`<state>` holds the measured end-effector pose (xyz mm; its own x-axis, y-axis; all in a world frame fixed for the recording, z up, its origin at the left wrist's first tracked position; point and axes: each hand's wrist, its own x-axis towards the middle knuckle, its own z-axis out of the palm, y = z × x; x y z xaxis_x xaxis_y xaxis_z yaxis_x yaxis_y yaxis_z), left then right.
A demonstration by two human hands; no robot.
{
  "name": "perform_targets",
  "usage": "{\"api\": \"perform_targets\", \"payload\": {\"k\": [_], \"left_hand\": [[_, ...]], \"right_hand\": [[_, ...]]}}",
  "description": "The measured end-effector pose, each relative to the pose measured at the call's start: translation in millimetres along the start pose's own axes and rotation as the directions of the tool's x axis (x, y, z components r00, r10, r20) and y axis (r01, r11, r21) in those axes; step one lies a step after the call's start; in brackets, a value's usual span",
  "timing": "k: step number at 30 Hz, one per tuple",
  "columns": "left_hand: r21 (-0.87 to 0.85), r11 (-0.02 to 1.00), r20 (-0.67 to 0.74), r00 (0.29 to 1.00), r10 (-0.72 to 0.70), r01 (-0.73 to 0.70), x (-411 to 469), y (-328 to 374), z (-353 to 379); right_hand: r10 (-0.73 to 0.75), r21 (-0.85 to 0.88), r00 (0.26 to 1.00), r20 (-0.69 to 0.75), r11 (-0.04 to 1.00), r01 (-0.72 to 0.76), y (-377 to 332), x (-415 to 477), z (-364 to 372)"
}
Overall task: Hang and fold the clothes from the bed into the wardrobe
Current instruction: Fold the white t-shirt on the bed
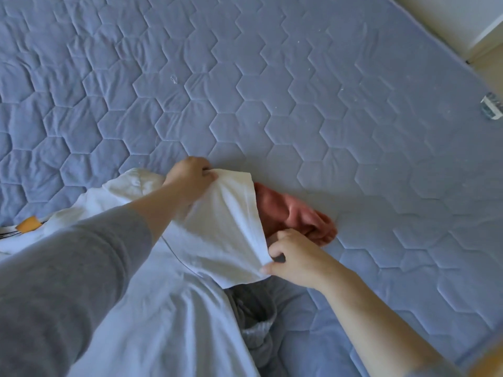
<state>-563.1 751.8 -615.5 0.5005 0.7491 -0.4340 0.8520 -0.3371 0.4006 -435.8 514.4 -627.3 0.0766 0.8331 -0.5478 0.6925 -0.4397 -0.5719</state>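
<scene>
A white garment (223, 229) lies at the near edge of the blue quilted bed (299, 91). My left hand (190, 174) pinches its far corner, fingers curled on the cloth. My right hand (292, 258) pinches the near corner of the same white piece, between thumb and fingers. The cloth is stretched between both hands and lifted a little. A pink-red garment (296, 213) lies crumpled on the bed, partly hidden under the white one. A grey garment (253, 319) lies below it, near me. The wardrobe is out of view.
More white cloth with an orange patch (28, 223) lies at the left. The bed's right edge (462, 66) meets a pale floor and a white wall or furniture piece (462, 20). A small clear object (491, 106) sits at the right edge.
</scene>
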Motion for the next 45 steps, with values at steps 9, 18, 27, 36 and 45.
{"api": "perform_targets", "payload": {"k": [9, 18, 27, 36, 45], "left_hand": [[-0.222, 0.972, -0.074, 0.995, 0.061, -0.077, 6, 25, -22], [-0.196, 0.971, 0.117, 0.980, 0.164, -0.139, -11, 36, -66], [-0.246, 0.941, -0.173, 0.965, 0.195, -0.234, -64, 34, -114], [-0.340, 0.931, -0.234, 0.971, 0.054, -0.134, -139, -13, -148], [-0.597, 0.729, -0.011, 0.905, -0.424, 0.334, -195, -139, -91]], "right_hand": [[0.372, 0.783, 0.911, 0.179, 0.507, -0.361, -18, 0, -8], [0.444, 0.938, 0.891, 0.098, 0.258, -0.232, -27, -18, -10], [0.527, 0.888, 0.839, -0.137, 0.441, -0.132, -71, -53, -19], [0.175, 0.582, 0.832, -0.527, 0.788, 0.202, -158, -110, 14], [-0.217, -0.113, 0.958, -0.190, 0.974, 0.198, -186, -78, 106]]}}
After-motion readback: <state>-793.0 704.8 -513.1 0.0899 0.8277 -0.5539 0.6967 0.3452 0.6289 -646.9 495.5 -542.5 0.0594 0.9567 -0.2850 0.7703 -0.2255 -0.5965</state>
